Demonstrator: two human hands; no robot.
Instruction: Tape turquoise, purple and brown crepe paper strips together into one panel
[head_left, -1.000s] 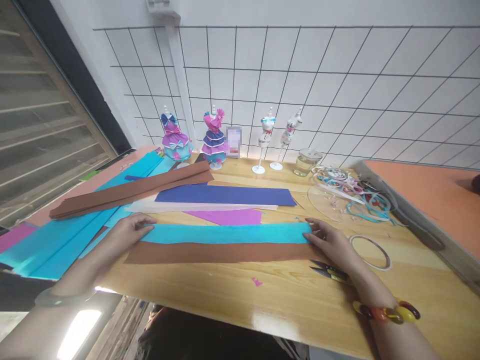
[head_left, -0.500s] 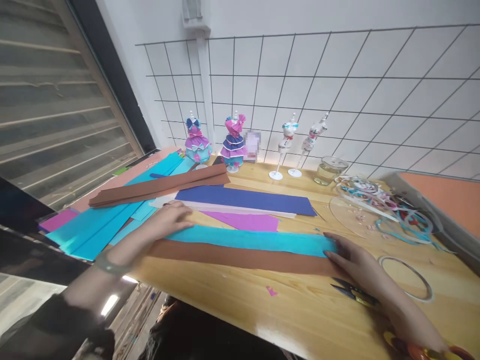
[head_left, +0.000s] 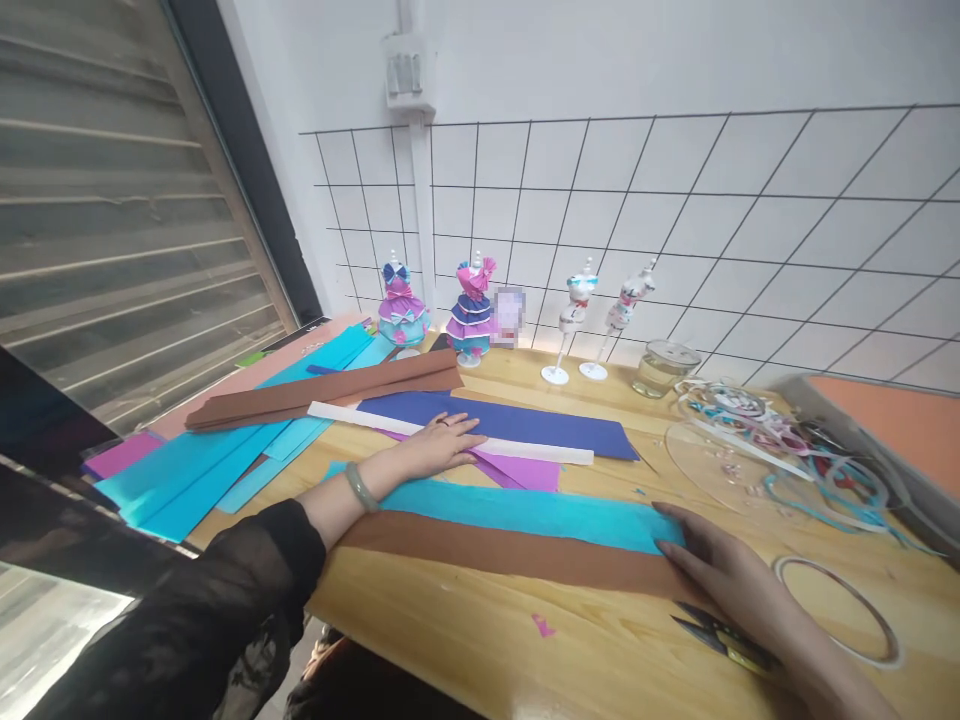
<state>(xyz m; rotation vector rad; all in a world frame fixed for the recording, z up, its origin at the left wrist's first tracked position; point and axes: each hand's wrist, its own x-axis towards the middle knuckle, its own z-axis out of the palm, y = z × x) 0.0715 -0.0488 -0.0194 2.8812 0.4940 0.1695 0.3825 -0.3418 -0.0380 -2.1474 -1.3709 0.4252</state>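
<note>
A turquoise paper-like strip (head_left: 517, 512) lies lengthwise across the table, partly over a wider brown strip (head_left: 510, 560). My right hand (head_left: 716, 555) grips the right end of the turquoise strip between thumb and fingers. Farther back, my left hand (head_left: 442, 442) rests with its fingers stretched out over a narrow white strip (head_left: 540, 451) and the edge of a dark blue sheet (head_left: 555, 422). A purple sheet (head_left: 525, 472) shows just under the white strip. Beside my right wrist lie small black-and-yellow snips (head_left: 724, 640), partly hidden by the arm.
Folded brown strips (head_left: 322, 390) lie on turquoise sheets (head_left: 187, 480) at left. Two dressed mini mannequins (head_left: 472, 315) and two bare-stand ones (head_left: 577, 310) line the back. A glass cup (head_left: 664, 368), tangled ribbons (head_left: 780, 430), a ring-shaped roll (head_left: 840, 612) and a grey tray (head_left: 892, 470) are at right.
My left hand has moved right and away from the turquoise strip's left end onto the white strip. My right hand keeps its hold. The view has tilted up slightly.
</note>
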